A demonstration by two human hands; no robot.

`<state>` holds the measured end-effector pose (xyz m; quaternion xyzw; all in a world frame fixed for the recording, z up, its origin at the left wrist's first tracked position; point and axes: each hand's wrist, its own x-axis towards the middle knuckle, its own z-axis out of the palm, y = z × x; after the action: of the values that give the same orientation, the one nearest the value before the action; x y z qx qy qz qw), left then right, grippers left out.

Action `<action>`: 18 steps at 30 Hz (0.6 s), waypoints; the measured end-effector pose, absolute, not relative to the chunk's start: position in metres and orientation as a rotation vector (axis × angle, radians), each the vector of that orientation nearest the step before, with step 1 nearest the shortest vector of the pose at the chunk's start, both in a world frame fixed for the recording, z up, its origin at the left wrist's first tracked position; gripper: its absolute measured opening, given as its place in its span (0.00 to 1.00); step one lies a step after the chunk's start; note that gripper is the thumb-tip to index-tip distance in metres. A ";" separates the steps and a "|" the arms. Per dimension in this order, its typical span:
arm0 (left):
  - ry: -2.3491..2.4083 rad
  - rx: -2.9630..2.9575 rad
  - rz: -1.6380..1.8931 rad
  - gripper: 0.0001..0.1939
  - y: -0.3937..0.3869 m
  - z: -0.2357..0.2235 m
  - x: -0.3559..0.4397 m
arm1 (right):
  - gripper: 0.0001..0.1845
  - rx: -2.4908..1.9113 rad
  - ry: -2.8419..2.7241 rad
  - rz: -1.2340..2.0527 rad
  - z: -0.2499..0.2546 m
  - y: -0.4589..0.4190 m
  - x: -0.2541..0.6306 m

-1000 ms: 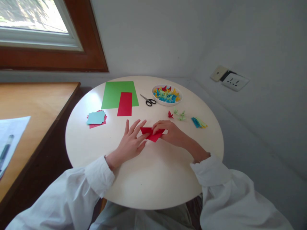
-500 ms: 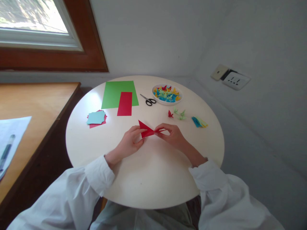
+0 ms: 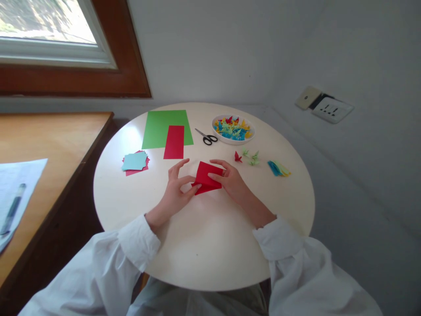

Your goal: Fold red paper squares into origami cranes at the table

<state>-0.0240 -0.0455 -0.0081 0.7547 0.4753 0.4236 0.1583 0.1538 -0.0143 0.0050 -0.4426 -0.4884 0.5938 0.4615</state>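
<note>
Your white cuffs over round table; ahead, folded red paper mid-table, between both hands. Your left hand half open, pinching paper's lower left corner, index finger lifted clear. Your right hand partly curled, gripping right side, thumb across upper face. Beyond: blue-green stack off left, small red shape off right. Farther: red strip overlapping green sheet, scissors, bowl of folded pieces.
</note>
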 end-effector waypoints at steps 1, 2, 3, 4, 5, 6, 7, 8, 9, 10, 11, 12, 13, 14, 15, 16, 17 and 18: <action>1.362 2.185 1.243 0.04 -0.045 -0.007 -0.024 | 0.26 -1.094 -1.208 1.483 0.004 -0.014 0.153; 1.359 2.211 1.274 0.04 -0.045 -0.007 -0.024 | 0.26 -1.099 -1.220 1.498 0.003 -0.013 0.152; 1.349 2.231 1.304 0.04 -0.045 -0.006 -0.023 | 0.25 -1.100 -1.237 1.511 0.002 -0.013 0.151; 1.337 2.244 1.330 0.04 -0.044 -0.006 -0.023 | 0.25 -1.096 -1.256 1.520 0.000 -0.012 0.150; 1.327 2.251 1.346 0.04 -0.043 -0.006 -0.023 | 0.24 -1.092 -1.274 1.520 -0.002 -0.010 0.149; 1.324 2.252 1.352 0.04 -0.043 -0.006 -0.023 | 0.24 -1.092 -1.293 1.501 -0.004 -0.009 0.148; 1.332 2.247 1.356 0.03 -0.042 -0.007 -0.023 | 0.23 -1.096 -1.316 1.455 -0.006 -0.008 0.147; 1.356 2.237 1.361 0.03 -0.041 -0.007 -0.024 | 0.22 -1.107 -1.345 1.380 -0.007 -0.007 0.146; 1.390 2.219 1.365 0.03 -0.041 -0.007 -0.024 | 0.21 -1.123 -1.380 1.286 -0.008 -0.006 0.146; 1.427 2.196 1.372 0.03 -0.041 -0.008 -0.024 | 0.21 -1.137 -1.425 1.187 -0.008 -0.007 0.145; 1.458 2.165 1.388 0.04 -0.041 -0.008 -0.025 | 0.21 -1.147 -1.480 1.110 -0.007 -0.007 0.144; 1.481 2.128 1.408 0.04 -0.041 -0.008 -0.025 | 0.21 -1.156 -1.533 1.058 -0.006 -0.008 0.143; 1.494 2.087 1.427 0.04 -0.041 -0.008 -0.025 | 0.21 -1.143 -1.599 1.039 -0.005 -0.010 0.143; 1.501 2.039 1.445 0.03 -0.041 -0.007 -0.024 | 0.21 -1.136 -1.654 1.023 -0.004 -0.012 0.142; 1.502 1.984 1.460 0.03 -0.042 -0.007 -0.024 | 0.21 -1.129 -1.695 1.004 -0.002 -0.013 0.141; 1.498 1.922 1.473 0.02 -0.042 -0.007 -0.023 | 0.22 -1.118 -1.729 0.995 -0.002 -0.015 0.141; 1.486 1.851 1.487 0.03 -0.042 -0.007 -0.023 | 0.22 -1.113 -1.747 0.992 -0.001 -0.016 0.141; 1.461 1.776 1.503 0.04 -0.041 -0.008 -0.022 | 0.22 -1.112 -1.753 0.996 -0.002 -0.016 0.141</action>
<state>-0.0224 -0.0412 -0.0075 0.6341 0.5214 0.5365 0.1958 0.1408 -0.0162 -0.0018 -0.4410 -0.6955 0.3949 0.4073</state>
